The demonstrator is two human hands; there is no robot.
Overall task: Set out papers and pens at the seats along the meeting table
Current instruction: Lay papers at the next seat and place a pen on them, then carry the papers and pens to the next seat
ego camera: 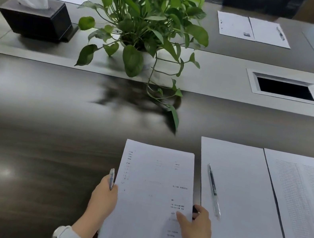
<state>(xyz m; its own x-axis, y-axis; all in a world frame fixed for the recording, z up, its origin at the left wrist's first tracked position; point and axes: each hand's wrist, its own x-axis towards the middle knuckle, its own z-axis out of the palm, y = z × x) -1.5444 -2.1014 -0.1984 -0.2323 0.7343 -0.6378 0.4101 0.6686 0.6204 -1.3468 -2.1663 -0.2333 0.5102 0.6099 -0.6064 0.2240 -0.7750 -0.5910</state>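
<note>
Step in hand: carrying supplies to next seat. Left hand [103, 199] grips stack of papers [150, 201] by left edge, pen [111, 178] pinched along with it. Right hand [195, 226] pinches stack's right edge, thumb on top. Stack near centre, above meeting table [34, 128]. Seat at right done: blank sheet [241, 207], second pen [213, 190], printed sheet [300, 207]. Far seats set too. Next, likely: peel off sheets, lay on bare table to left, pen on top.

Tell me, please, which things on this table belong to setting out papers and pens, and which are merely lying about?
Part of the job:
- stack of papers, gripped by left hand and right hand
- held pen in the left hand
- laid sheets with pen on top
- far place settings

Lying about:
- potted plant
- tissue box
- cable hatch
</note>
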